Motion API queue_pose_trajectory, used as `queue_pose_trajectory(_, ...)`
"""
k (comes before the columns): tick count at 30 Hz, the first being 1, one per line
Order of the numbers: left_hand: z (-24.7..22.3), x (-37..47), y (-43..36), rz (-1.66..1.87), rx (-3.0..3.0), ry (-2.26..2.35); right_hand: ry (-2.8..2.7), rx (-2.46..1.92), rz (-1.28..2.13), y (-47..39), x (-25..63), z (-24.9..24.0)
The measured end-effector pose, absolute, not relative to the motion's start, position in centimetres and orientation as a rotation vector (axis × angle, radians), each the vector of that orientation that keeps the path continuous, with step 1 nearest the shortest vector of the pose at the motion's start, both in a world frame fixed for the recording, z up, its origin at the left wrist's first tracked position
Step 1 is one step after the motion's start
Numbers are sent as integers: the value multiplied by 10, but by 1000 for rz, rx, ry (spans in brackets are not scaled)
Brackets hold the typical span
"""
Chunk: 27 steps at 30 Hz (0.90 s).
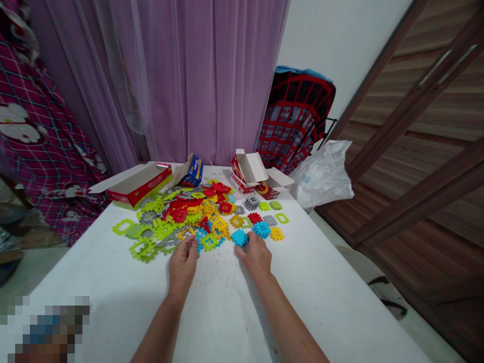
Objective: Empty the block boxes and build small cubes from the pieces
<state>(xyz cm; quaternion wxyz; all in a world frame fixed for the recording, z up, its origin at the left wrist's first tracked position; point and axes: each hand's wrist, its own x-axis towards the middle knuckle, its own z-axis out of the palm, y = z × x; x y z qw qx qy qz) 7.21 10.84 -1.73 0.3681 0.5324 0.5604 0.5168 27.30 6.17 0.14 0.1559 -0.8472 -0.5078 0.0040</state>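
My right hand (257, 256) is closed with thumb and fingers at a small stack of blue toothed plastic building tiles (239, 237) on the table. Just beyond its fingertips lies another blue tile stack (261, 229), with a yellow tile (277, 234) to its right. At the near edge of a mixed tile pile (196, 204), my left hand (183, 263) has its fingers curled together. A yellow window-frame tile (186, 233) and a blue tile (199, 243) are at those fingertips; what the fingers hold is hidden.
On the white table (212, 317), a red-and-yellow open box (141, 187), a blue box (192, 171) and red-and-white boxes (244, 176) stand behind the pile. A grey tile stack (251, 203) sits right of it. A plastic bag (321, 174) is at the right edge.
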Motion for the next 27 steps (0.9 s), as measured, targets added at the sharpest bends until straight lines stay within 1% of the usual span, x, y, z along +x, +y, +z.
queue_pose_trajectory(12, -14, 73, 107, 1339, 1385, 1445, -1398, -2487, 41, 60, 268, 10)
queue_pose_trajectory(27, -12, 73, 107, 1325, 1328, 1421, -1342, -2475, 11, 54, 270, 6)
